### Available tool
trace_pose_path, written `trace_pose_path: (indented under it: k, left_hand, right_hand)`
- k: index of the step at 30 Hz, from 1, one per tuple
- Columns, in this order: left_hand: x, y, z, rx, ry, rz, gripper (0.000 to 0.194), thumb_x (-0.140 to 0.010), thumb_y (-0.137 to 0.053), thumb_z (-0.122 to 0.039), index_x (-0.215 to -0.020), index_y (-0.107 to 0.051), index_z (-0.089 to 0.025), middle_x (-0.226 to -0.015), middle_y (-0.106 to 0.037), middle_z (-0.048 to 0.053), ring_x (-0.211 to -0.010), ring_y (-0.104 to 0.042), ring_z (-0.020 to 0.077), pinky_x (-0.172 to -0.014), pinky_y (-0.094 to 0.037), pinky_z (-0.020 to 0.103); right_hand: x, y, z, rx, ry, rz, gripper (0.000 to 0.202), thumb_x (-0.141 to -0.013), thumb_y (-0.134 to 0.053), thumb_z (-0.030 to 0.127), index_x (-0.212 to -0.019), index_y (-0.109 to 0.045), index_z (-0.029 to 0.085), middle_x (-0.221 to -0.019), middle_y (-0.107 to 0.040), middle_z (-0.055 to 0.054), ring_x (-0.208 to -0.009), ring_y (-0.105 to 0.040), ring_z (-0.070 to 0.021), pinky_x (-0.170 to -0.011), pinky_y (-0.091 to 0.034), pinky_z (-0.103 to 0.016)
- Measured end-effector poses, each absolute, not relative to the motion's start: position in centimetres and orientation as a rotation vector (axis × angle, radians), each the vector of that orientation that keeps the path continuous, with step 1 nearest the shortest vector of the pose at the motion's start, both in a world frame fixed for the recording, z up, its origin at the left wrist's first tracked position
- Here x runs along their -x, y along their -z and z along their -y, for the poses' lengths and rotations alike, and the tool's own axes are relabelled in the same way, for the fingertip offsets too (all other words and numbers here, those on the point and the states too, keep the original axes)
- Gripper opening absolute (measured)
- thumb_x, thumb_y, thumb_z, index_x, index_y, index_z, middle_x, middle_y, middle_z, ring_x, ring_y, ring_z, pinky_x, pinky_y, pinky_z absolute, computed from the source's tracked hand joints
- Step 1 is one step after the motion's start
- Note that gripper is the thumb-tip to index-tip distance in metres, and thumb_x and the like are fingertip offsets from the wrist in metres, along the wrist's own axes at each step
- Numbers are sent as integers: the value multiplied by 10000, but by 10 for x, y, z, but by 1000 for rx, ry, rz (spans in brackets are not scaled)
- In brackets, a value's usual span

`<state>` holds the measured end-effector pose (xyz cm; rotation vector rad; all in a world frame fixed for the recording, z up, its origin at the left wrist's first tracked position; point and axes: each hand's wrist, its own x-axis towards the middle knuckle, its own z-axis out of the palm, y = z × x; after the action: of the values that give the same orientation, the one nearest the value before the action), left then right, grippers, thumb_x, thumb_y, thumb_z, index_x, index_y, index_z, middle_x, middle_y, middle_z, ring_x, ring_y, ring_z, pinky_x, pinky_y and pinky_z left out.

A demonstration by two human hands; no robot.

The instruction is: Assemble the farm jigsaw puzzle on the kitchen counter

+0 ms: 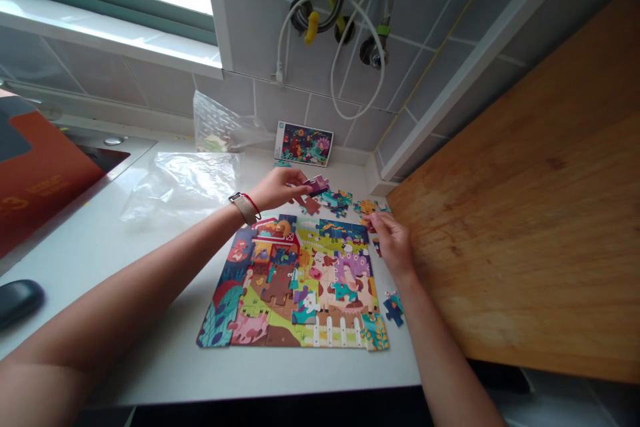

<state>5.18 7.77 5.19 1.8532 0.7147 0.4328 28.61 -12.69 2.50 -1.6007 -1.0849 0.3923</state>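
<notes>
My left hand (286, 188) reaches over the far edge of the puzzle and pinches a purple puzzle piece (319, 183). Below that piece, a reddish-brown piece (312, 205) lies on the counter. By the puzzle's far right corner, my right hand (394, 243) has its fingertips closed on a small orange puzzle piece (367, 221), partly hidden by the fingers. The jigsaw puzzle (285, 280) shows a farm with a cow, a pink pig and a white fence. Some dark-backed pieces lie on top of its picture. Loose teal pieces (337, 200) cluster between my hands.
A picture card (304, 144) leans against the tiled wall. Clear plastic bags (187, 177) lie at the left, one holding something. An orange box (40, 167) and a black mouse-like object (21, 302) are farther left. A wooden panel (540, 213) borders the right; a blue piece (394, 309) lies nearby.
</notes>
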Motion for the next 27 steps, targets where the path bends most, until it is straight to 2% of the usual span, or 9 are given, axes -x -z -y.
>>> trace_pose_path:
  k: [2, 4, 7, 13, 15, 17, 21, 24, 27]
  left_hand:
    - [-61, -55, -56, -1670, -348, -600, 314, -919, -719, -448, -922, -558, -179, -891, -791, 102, -779, -793, 196, -583, -542, 239]
    - [-70, -54, -33, -1527, -304, -548, 404, -848, -798, -480, -884, -527, -182, -843, -777, 84, -778, -796, 206, -573, -534, 230]
    - [-79, -49, -1, -1482, -227, -488, 450, -794, -834, -512, -851, -538, -178, -792, -759, 60, -737, -785, 197, -546, -488, 213]
    - [-75, -48, 32, -2045, -248, -499, 332, -953, -695, -438, -761, -675, -167, -717, -740, 39, -633, -675, 146, -578, -443, 252]
    - [-73, -49, 38, -2298, -241, -427, 243, -957, -714, -400, -871, -753, -176, -808, -758, 49, -718, -690, 172, -650, -483, 282]
    - [-71, -47, 44, -2514, -241, -268, 190, -927, -769, -367, -1016, -786, -199, -965, -768, 68, -896, -711, 224, -764, -531, 326]
    - [-68, -38, 53, -2730, -236, -5, 358, -859, -856, -405, -1182, -768, -277, -1237, -727, 79, -1195, -654, 302, -955, -550, 427]
    - [-66, -31, 56, -2738, -220, 43, 420, -854, -859, -447, -1222, -746, -279, -1360, -691, 70, -1265, -632, 304, -1000, -547, 444]
    - [-66, -29, 55, -2723, -194, 37, 412, -855, -861, -432, -1214, -745, -266, -1373, -689, 65, -1258, -644, 300, -1001, -558, 453]
  right_hand:
    - [-284, -27, 129, 1539, -566, 1087, 443, -823, -770, 638, -1010, -810, 238, -1004, -787, -83, -866, -713, -232, -772, -594, -365]
    - [-281, -30, 131, 1454, -760, 1091, 498, -778, -842, 591, -1131, -776, 247, -1018, -786, -70, -849, -711, -210, -765, -593, -341]
    - [-278, -31, 135, 1368, -896, 1048, 481, -758, -892, 504, -1144, -759, 249, -921, -754, -31, -796, -692, -172, -744, -578, -297]
    - [-279, -35, 136, 1366, -876, 1059, 399, -784, -855, 440, -1133, -782, 259, -816, -672, 16, -722, -612, -131, -666, -528, -244]
    - [-280, -38, 137, 1415, -862, 1094, 377, -797, -831, 441, -1122, -796, 253, -821, -688, 8, -705, -601, -132, -635, -517, -244]
    - [-280, -42, 144, 1480, -843, 1097, 340, -808, -811, 450, -1071, -809, 236, -867, -732, -19, -687, -605, -135, -611, -514, -251]
    - [-282, -45, 173, 1619, -847, 1094, 298, -840, -783, 444, -1028, -803, 213, -878, -765, -46, -664, -629, -147, -597, -529, -267]
    - [-283, -40, 200, 1684, -899, 1117, 275, -846, -775, 426, -1010, -790, 206, -850, -759, -45, -697, -664, -167, -617, -549, -276]
    - [-284, -30, 219, 1742, -928, 1134, 262, -853, -760, 424, -982, -780, 197, -792, -731, -34, -652, -640, -159, -580, -529, -269]
